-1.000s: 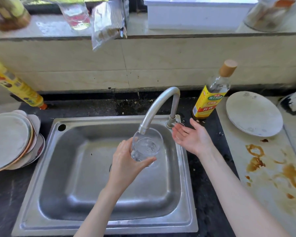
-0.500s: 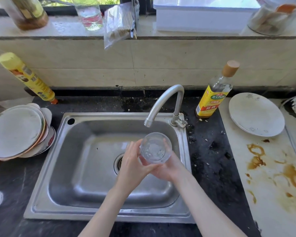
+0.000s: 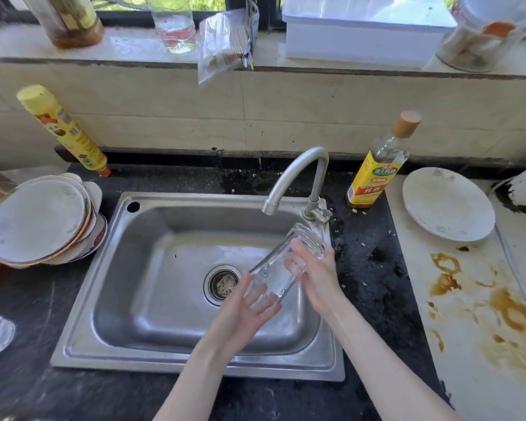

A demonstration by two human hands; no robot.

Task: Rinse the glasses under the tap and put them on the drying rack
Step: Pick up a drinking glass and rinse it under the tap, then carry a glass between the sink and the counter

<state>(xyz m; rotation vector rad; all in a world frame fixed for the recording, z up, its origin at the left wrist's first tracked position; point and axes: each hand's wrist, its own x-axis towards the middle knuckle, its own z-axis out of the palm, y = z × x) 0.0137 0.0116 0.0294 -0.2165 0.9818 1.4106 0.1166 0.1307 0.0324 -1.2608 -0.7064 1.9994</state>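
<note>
A: Head view: the glass lies tilted over the sink, below the tap; right hand curls round its upper half, left hand cups the lower end, fingers nearly straight.

B: Likely wet, slippery, breakable; the mid-wall looks the safest hold.

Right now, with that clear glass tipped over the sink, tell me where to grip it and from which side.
Grip the clear glass around its mid-wall, coming from the right, where the right hand already is. It lies tilted, thick base up toward the tap, mouth down by the left hand. The straight wall probably suits wrapped fingers better than the wet rim.
</note>
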